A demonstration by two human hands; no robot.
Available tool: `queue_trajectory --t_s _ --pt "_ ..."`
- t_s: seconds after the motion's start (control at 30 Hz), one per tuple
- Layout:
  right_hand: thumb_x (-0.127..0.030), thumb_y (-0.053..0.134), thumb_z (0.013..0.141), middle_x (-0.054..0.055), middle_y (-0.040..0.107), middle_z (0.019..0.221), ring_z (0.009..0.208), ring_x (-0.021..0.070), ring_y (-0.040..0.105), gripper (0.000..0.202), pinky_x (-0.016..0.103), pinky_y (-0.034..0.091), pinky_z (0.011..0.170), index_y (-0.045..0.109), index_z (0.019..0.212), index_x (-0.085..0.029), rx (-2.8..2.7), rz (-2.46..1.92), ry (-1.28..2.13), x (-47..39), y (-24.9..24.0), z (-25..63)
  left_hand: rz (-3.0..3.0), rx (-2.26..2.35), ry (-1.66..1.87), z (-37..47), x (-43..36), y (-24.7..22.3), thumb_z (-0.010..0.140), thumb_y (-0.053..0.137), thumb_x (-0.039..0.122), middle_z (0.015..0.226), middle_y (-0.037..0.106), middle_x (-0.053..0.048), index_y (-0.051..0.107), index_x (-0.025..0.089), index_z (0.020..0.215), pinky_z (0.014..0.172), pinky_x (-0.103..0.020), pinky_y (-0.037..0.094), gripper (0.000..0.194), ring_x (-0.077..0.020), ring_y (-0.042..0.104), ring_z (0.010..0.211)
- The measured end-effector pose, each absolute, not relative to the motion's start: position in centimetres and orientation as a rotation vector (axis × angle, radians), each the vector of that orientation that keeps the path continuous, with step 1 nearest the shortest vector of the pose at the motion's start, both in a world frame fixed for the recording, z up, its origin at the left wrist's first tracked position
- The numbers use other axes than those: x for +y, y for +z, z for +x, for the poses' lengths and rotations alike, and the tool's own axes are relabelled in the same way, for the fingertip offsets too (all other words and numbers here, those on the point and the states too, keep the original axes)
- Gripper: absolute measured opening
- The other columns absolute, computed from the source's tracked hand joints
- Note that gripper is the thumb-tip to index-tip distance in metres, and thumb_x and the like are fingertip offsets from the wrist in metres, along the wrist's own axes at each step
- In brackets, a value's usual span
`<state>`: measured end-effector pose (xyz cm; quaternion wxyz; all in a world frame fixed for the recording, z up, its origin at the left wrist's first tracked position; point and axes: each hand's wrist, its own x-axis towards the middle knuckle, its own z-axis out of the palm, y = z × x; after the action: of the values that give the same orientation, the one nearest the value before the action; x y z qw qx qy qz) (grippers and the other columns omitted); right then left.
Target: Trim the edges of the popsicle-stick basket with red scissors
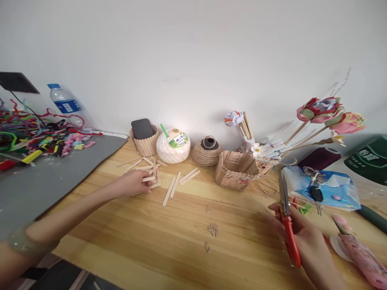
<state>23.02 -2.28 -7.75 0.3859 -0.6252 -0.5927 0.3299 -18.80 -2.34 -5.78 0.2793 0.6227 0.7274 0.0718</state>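
Note:
My left hand [136,182] is over the pile of wooden craft sticks [155,171], its fingers closed on one light stick [148,179]. In my right hand [302,233] are scissors [289,237] with red handles, held upright with the blades pointing away from me. More loose sticks [171,188] lie on the wooden table [127,237] to the right of my left hand. Between my hands, small curled pieces [213,230] form a little flower shape, with a few similar bits above and below it.
Along the wall stand a stick holder with a black object [143,129], a white coconut [173,146], a twine ball [207,151], a stick basket [236,171] and paper flowers [320,110]. Pipe cleaners [27,129] and a bottle [65,102] are left; a blue packet [341,189] is right.

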Motion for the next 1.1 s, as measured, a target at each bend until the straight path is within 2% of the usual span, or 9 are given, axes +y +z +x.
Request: queue_trajectory --t_s 0.2,0.3,0.37,0.5,0.63,0.73,0.83,0.97,1.1 --pt "-0.040 0.073 0.054 0.001 0.059 0.069 0.058 0.0180 0.055 0.038 0.025 0.046 0.049 0.060 0.084 -0.020 -1.504 -1.597 0.860 -2.2 -8.0 23.2 1.658 1.842 0.143 -18.2 -3.0 -6.0 0.060 0.057 0.034 0.057 0.057 0.003 0.058 0.020 0.063 0.047 -0.023 0.031 0.014 -0.0160 0.052 0.054" --pt "-0.038 0.073 0.054 -0.001 0.057 0.067 0.056 0.0172 0.055 0.036 0.025 0.047 0.050 0.060 0.083 -0.021 -1.507 -1.617 0.845 -2.2 -8.1 23.2 1.670 1.840 0.137 -18.2 -2.8 -5.2 0.063 0.057 0.044 0.050 0.051 0.003 0.053 0.020 0.055 0.045 -0.024 0.028 0.025 -0.0159 0.050 0.051" --pt "-0.039 0.072 0.054 -0.001 0.056 0.066 0.058 0.0175 0.056 0.035 0.025 0.048 0.051 0.060 0.083 -0.021 -1.495 -1.596 0.859 -2.2 -8.3 23.2 1.711 1.973 0.209 -18.2 -2.2 -4.8 0.068 0.051 0.051 0.049 0.049 0.002 0.048 0.020 0.053 0.047 -0.024 0.028 0.034 -0.0164 0.049 0.051" --pt "-0.039 0.072 0.053 0.000 0.058 0.069 0.061 0.0189 0.058 0.036 0.024 0.048 0.049 0.060 0.082 -0.021 -1.467 -1.585 0.866 -2.0 -8.4 23.1 1.758 2.254 0.362 -17.9 -0.2 -5.3 0.070 0.045 0.057 0.058 0.057 -0.003 0.050 0.020 0.055 0.052 -0.026 0.030 0.039 -0.0219 0.054 0.063" --pt "-0.038 0.071 0.051 0.001 0.059 0.066 0.060 0.0206 0.059 0.036 0.025 0.048 0.047 0.061 0.080 -0.021 -1.499 -1.644 0.851 -1.9 -7.9 23.2 1.733 2.226 0.358 -17.7 1.4 -6.3 0.062 0.057 0.051 0.056 0.060 -0.004 0.055 0.021 0.053 0.054 -0.027 0.033 0.032 -0.0233 0.056 0.062" --pt "-0.039 0.070 0.052 0.002 0.063 0.070 0.063 0.0217 0.060 0.034 0.027 0.050 0.054 0.062 0.079 -0.021 -1.524 -1.677 0.816 -2.0 -7.5 23.1 1.695 2.177 0.373 -18.4 1.6 -6.4 0.061 0.057 0.045 0.053 0.059 -0.003 0.057 0.020 0.051 0.054 -0.027 0.034 0.027 -0.0229 0.057 0.062" --pt "-0.041 0.069 0.052 0.003 0.063 0.071 0.065 0.0220 0.060 0.034 0.028 0.051 0.057 0.062 0.079 -0.020 -1.514 -1.649 0.814 -2.0 -7.4 23.0 1.655 2.110 0.434 -19.3 1.0 -5.7 0.063 0.055 0.045 0.060 0.062 -0.002 0.062 0.019 0.059 0.055 -0.027 0.035 0.028 -0.0226 0.056 0.066" --pt "-0.038 0.071 0.055 0.000 0.058 0.064 0.059 0.0197 0.057 0.034 0.028 0.050 0.055 0.061 0.082 -0.021 -1.560 -1.623 0.818 -2.1 -7.6 23.1 1.593 1.928 0.491 -19.3 -0.8 -4.4 0.070 0.047 0.053 0.063 0.060 -0.002 0.060 0.017 0.065 0.046 -0.025 0.031 0.039 -0.0152 0.047 0.052" --pt "-0.037 0.073 0.054 0.001 0.059 0.067 0.059 0.0204 0.057 0.035 0.028 0.050 0.052 0.061 0.083 -0.021 -1.547 -1.612 0.848 -2.0 -8.0 23.3 1.454 1.692 0.566 -17.8 -2.6 -3.0 0.073 0.046 0.051 0.075 0.060 -0.004 0.047 0.017 0.057 0.041 -0.023 0.022 0.037 -0.0073 0.028 0.044"
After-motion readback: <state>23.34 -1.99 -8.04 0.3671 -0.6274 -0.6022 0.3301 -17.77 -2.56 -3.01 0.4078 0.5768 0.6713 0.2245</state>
